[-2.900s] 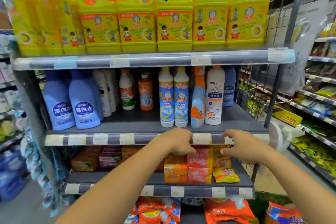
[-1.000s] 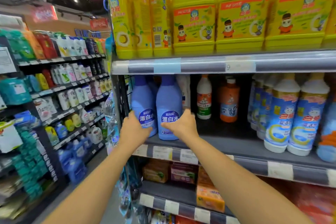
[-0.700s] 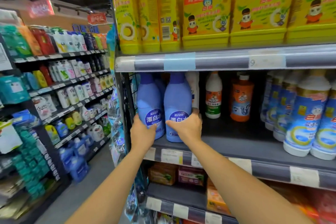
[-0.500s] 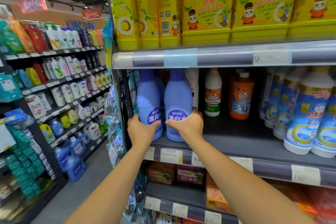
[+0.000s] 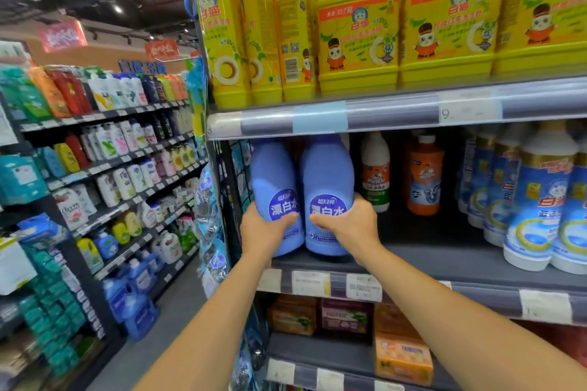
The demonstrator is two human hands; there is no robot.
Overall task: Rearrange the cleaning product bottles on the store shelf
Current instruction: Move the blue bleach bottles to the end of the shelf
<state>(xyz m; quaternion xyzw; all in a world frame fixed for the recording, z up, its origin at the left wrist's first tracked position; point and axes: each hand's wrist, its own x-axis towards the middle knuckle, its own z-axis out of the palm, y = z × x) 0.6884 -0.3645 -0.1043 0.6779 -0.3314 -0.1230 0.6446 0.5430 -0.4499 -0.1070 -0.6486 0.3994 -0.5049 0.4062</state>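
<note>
**Both hands on two blue bottles at the shelf's left end**

A grey metal shelf (image 5: 444, 260) with a price-tag rail along its front edge crosses the view from the centre to 3 o'clock, in a store aisle lit from a dark ceiling. On the tier above, at 12 to 2 o'clock, stand yellow plastic jugs (image 5: 359, 28) with orange caps. At 9 o'clock a long aisle rack (image 5: 127, 149) of mixed bottles and pouches runs away over a grey floor (image 5: 165, 327). Cardboard boxes (image 5: 346, 316) sit on the tier below, at 6 o'clock.

Both bare forearms reach up from 6 o'clock toward the centre, wrists nearly straight.

The left hand (image 5: 263, 232) grips the low part of the left blue plastic bottle (image 5: 273, 174), thumb across its round label. The right hand (image 5: 352, 225) grips the right blue plastic bottle (image 5: 327, 174), thumb on the front, fingers curled round its far side. The two bottles stand upright and touching at the shelf's left end. Whether their bases press on the shelf cannot be told.

Toward 3 o'clock from them, further back, stand a white plastic bottle (image 5: 375, 168) and an orange plastic bottle (image 5: 424, 174); then blue-and-white plastic bottles (image 5: 536, 200).
</note>
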